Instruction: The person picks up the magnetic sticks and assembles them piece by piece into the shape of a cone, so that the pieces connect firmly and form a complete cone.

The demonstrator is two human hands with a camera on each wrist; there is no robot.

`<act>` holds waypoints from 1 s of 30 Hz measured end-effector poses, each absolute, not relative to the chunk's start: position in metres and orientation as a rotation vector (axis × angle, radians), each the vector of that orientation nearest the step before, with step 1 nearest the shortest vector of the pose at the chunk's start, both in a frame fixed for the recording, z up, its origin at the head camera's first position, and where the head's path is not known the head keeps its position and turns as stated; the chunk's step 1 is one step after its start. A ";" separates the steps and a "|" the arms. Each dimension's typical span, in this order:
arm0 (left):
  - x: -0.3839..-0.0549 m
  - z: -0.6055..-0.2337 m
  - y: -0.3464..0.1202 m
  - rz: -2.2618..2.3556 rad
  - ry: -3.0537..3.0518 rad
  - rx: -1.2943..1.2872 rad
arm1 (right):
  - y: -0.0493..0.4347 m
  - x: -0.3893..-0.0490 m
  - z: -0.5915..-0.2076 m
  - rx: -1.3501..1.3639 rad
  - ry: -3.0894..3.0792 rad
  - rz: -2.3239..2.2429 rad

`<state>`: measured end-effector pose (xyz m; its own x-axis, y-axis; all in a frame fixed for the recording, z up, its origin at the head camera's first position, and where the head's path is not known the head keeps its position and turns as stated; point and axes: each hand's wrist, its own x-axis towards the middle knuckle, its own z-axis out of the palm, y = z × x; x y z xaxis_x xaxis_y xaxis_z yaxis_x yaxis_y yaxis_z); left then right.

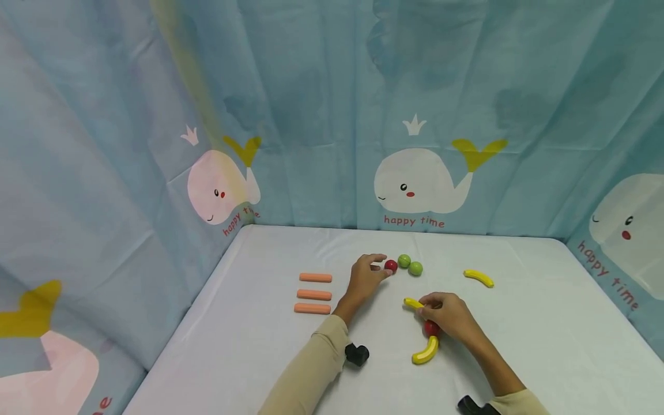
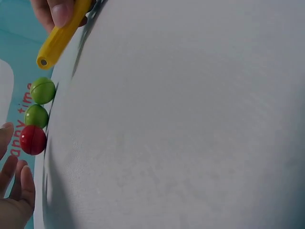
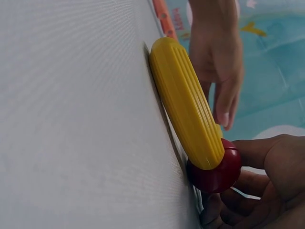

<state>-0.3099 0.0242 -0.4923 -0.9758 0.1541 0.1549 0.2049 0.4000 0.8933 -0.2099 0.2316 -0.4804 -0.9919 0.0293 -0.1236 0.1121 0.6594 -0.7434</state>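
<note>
The right hand [image 1: 448, 314] pinches a glossy yellow banana-shaped, seemingly plastic piece [image 1: 412, 302] between the table's [image 1: 233, 334] side edges; likely light, stiff, slippery, best held mid-length. Toward the far edge, the left hand's [image 1: 365, 276] fingers spread beside a shiny red ball [image 1: 391, 266]; contact is unclear.

A whale-printed blue curtain [image 1: 321, 115] hangs behind the white table [image 1: 223, 328].

The head view faces forward-down; near wrist views, seemingly tilted sideways, share the table [image 1: 249, 346].
</note>
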 end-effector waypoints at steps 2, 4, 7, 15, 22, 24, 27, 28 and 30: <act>-0.313 -0.493 0.025 -1.652 -2.604 -0.336 | 0.232 -0.210 -0.480 0.112 2.768 -1.249; -0.316 -0.494 0.025 -1.653 -2.622 -0.321 | 0.231 -0.210 -0.480 0.117 2.767 -1.253; -0.321 -0.496 0.026 -1.653 -2.642 -0.290 | 0.232 -0.210 -0.480 0.110 2.768 -1.252; -0.326 -0.495 0.033 -1.489 -2.760 -0.251 | 0.232 -0.211 -0.482 0.130 2.756 -1.262; -0.322 -0.494 0.039 -1.360 -2.810 -0.221 | 0.232 -0.211 -0.484 0.131 2.755 -1.270; -0.323 -0.496 0.042 -1.346 -2.823 -0.202 | 0.232 -0.211 -0.484 0.127 2.759 -1.268; -0.326 -0.498 0.045 -1.346 -2.833 -0.171 | 0.233 -0.211 -0.484 0.129 2.766 -1.263; -0.326 -0.498 0.045 -1.353 -2.834 -0.162 | 0.233 -0.211 -0.483 0.132 2.766 -1.262; -0.326 -0.498 0.046 -1.355 -2.833 -0.160 | 0.234 -0.211 -0.483 0.136 2.767 -1.254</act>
